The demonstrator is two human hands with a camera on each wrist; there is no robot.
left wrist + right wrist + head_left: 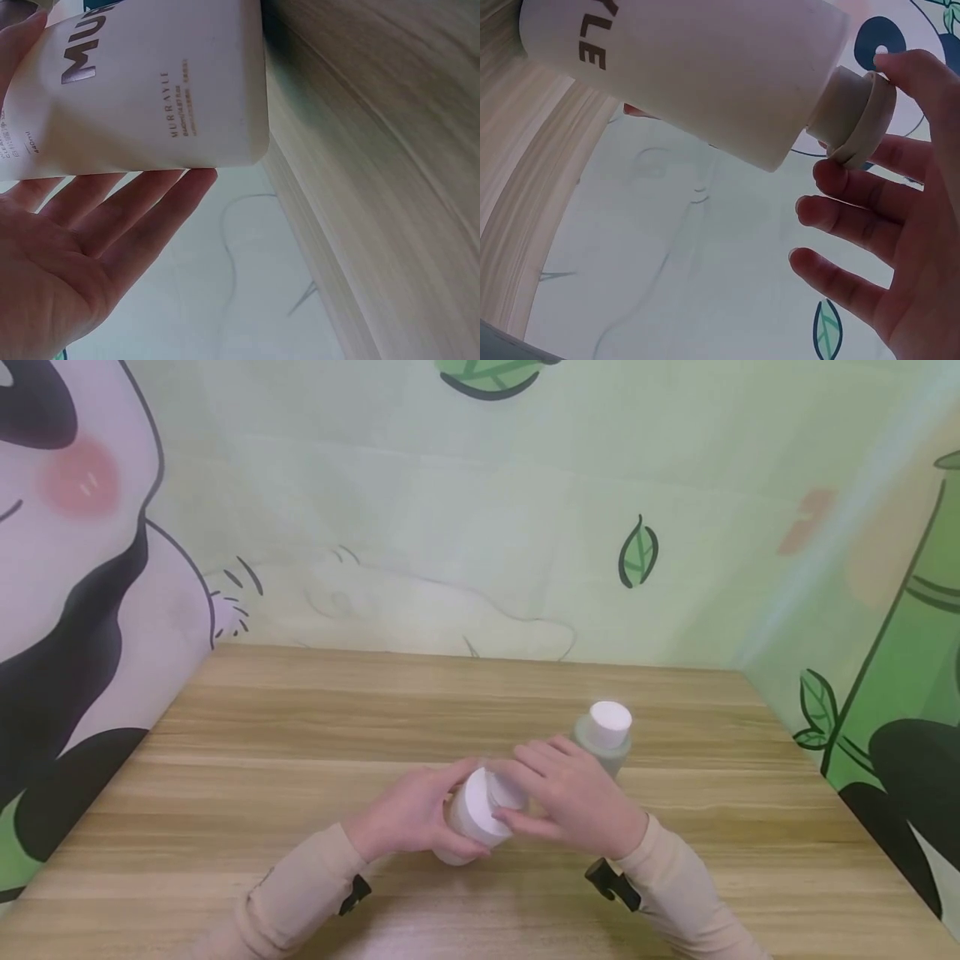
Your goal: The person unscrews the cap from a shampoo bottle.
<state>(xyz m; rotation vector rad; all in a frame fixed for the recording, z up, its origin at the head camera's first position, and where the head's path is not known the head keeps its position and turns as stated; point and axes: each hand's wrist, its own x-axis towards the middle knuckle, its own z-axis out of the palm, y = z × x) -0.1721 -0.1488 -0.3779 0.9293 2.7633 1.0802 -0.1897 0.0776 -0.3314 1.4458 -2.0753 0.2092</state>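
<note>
A white bottle [474, 814] with "MURRAYLE" lettering leans over the table between the two hands. My left hand [408, 812] grips the bottle's body, thumb on one side and fingers on the other; the left wrist view shows fingertips against the printed bottle [180, 82]. At the neck, my right hand [573, 793] pinches the pale round cap [870, 124] between thumb and fingers, with the other fingers spread beside it. The cap sits at the end of the neck. Whether it is loose, I cannot tell.
A greenish bottle with a white cap [610, 724] stands upright behind my right hand, partly hidden by it. The wooden table [337, 710] ends at a backdrop [420, 527] printed with panda and leaf drawings, which also rises on both sides.
</note>
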